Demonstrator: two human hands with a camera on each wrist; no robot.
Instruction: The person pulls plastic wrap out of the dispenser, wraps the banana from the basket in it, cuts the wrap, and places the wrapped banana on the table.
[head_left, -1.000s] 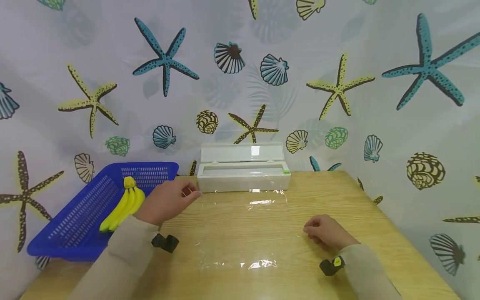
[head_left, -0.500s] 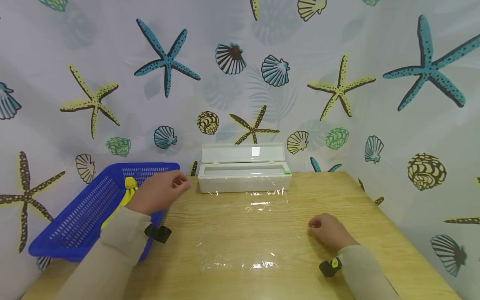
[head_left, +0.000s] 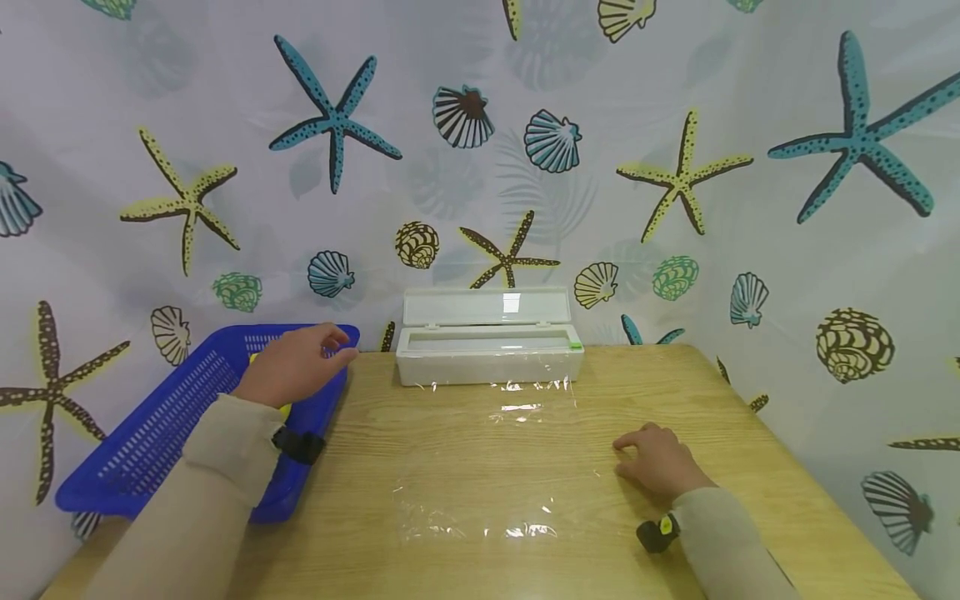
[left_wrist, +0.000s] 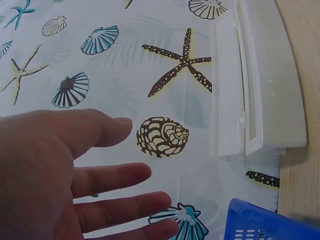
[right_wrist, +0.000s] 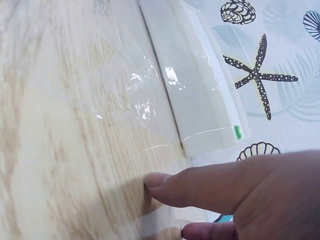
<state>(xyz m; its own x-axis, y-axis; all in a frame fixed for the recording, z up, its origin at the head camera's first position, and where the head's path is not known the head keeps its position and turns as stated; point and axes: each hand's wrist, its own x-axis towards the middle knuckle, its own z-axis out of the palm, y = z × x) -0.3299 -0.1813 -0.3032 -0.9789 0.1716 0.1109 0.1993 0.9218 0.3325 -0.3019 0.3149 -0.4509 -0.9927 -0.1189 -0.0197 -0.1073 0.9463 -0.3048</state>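
My left hand [head_left: 296, 362] is over the blue plastic basket [head_left: 93, 502], relaxed and holding nothing. It covers most of the bananas [head_left: 286, 411] in the basket; only bits of yellow show. In the left wrist view its thumb and fingers are spread apart. A sheet of clear cling film [head_left: 487, 475] runs from the white cling film dispenser [head_left: 487, 368] across the table toward me. To the right of the film, my right hand [head_left: 660, 462] is low near the tabletop, fingers loosely bent and nothing held. Whether it touches the film cannot be told.
The dispenser's lid [head_left: 486, 307] stands raised at the back of the wooden table [head_left: 720, 508]. A small green tab [head_left: 575, 344] sits at its right end. A curtain [head_left: 480, 183] printed with starfish and shells hangs behind and at the sides.
My left hand has moved left, from beside the dispenser to above the basket, hiding the bananas. My right hand has shifted slightly right and its thumb and forefinger have parted.
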